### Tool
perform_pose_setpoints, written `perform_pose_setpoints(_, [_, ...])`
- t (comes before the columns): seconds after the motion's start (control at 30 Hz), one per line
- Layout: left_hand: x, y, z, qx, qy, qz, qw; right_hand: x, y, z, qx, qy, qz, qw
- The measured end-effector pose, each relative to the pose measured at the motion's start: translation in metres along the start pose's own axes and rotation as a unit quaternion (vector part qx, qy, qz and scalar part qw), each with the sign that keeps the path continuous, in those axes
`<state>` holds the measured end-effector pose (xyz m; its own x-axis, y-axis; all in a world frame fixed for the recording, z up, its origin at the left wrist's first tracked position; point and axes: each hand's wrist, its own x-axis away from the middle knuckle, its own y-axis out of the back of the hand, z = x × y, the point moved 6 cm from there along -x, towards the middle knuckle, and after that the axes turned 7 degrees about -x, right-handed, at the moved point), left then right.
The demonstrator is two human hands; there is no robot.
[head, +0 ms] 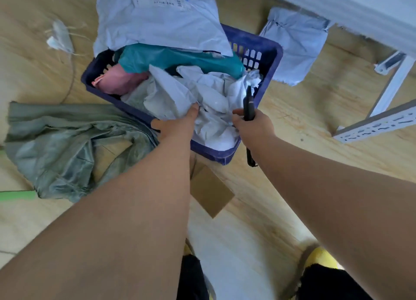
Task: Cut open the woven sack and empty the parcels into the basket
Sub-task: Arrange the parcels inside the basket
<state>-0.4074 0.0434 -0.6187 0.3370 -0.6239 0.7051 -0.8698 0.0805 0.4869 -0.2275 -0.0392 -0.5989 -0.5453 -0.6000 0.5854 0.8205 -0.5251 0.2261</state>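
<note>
While the right hand (254, 126) gripped what looked like a black cutter (248, 106), the nearer left hand (177, 124) pinched a grey parcel (171, 96) in the basket (267, 51); the limp sack (63, 142) lay left.
</note>
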Motion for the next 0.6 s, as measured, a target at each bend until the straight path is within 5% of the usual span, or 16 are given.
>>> perform_pose_setpoints(0.3, [-0.073, 0.024, -0.048, 0.058, -0.113, -0.075, 0.989, -0.047, -0.067, 0.026, 0.017, 0.131, 0.048, 0.99])
perform_pose_setpoints(0.6, [-0.047, 0.011, 0.007, 0.196, -0.249, -0.06, 0.947, -0.036, -0.065, 0.004, 0.033, 0.194, -0.003, 0.98])
